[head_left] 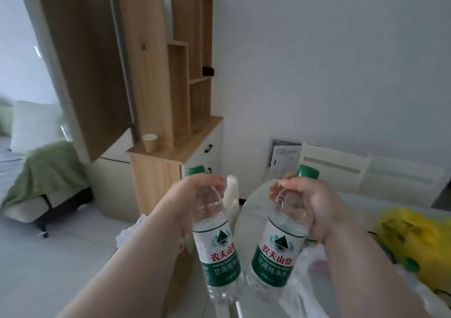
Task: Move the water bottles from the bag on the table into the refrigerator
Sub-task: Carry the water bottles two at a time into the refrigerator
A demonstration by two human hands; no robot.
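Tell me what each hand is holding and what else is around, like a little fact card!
left hand: grips the left bottle near its neck
right hand: grips the right bottle near its neck
bottles: clear, green caps on, green and white labels
table: a yellow bag and a clear plastic bag lie on it
wooden shelf: a paper cup stands on its counter
task so far: two bottles in hand, not yet in a refrigerator

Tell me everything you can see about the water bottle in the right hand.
The water bottle is clear plastic with a green cap on, and a white and green label with red characters. It hangs tilted, cap up and leaning right, above the table. The right hand grips its upper part below the cap.
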